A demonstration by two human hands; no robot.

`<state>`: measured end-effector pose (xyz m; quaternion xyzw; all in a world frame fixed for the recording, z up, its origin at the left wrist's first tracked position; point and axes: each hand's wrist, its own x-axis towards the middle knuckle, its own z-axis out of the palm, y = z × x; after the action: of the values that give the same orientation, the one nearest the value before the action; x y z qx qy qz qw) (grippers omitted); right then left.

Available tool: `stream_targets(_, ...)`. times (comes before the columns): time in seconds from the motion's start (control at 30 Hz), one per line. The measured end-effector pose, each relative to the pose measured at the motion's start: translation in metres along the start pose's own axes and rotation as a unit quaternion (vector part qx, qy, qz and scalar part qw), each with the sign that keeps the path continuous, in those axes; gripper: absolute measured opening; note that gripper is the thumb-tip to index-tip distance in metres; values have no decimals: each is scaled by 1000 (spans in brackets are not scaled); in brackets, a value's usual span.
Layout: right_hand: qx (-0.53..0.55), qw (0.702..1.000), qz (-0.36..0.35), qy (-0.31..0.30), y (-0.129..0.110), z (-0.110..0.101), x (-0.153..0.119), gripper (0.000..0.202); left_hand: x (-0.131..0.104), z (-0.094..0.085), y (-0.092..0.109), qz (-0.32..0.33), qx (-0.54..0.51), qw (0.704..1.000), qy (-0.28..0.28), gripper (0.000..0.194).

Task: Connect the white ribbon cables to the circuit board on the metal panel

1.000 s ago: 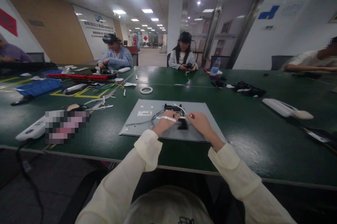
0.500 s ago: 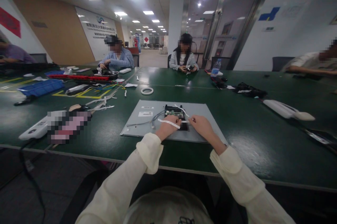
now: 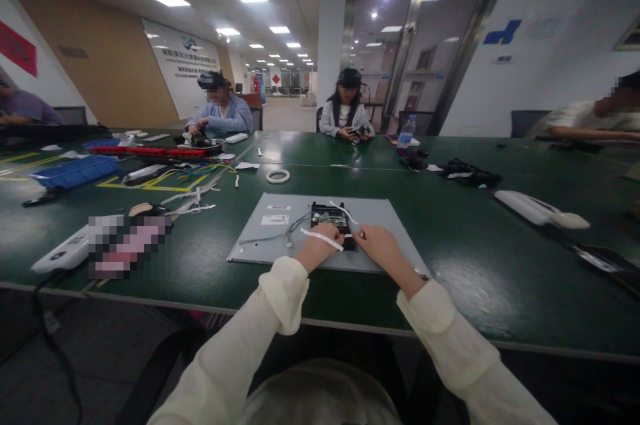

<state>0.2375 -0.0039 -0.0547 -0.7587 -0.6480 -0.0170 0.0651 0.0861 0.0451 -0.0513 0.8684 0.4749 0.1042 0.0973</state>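
Observation:
A flat grey metal panel [image 3: 265,245] lies on the table in front of me, with a green circuit board [image 3: 327,215] in a black bracket [image 3: 314,206] near its middle. My left hand [image 3: 323,248] is closed over the bracket's near part, fingertips pinching one end of a short strip of white tape [image 3: 349,236]. At the strip's other end, the fingers of my right hand [image 3: 380,245] are pinched together. Another white tape strip [image 3: 320,236] lies across the back of my left hand. A third strip [image 3: 345,212] curves over the bracket's far right side. Grey cables [image 3: 293,230] run leftward over the panel.
Beyond the panel lies a roll of white tape [image 3: 278,176]. Left are tape scraps [image 3: 195,202], a white power bank-like device [image 3: 65,252] and a blue tray [image 3: 75,172]. A white device [image 3: 535,207] lies right. Several people sit around the green table [image 3: 475,252].
My right hand has moved left, closer to my left hand, and less of the tape strip between them shows. The left hand stays over the bracket. The camera view has shifted slightly.

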Motion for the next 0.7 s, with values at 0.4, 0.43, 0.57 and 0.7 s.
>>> stream_targets(0.4,-42,999,24,-9,2,-1,-4,30,3,1,-5,9,29,1000,-5,33)
stream_targets(0.43,-40,999,26,-10,2,-1,-4,28,3,0,-6,0,32,999,-5,34)
stream_targets(0.57,-34,999,27,-9,1,-2,-5,22,0,-1,-12,-10,43,999,6,35)
stream_targets(0.7,-27,999,30,-4,1,-3,-6,20,-3,1,-18,3,64,998,25,30)
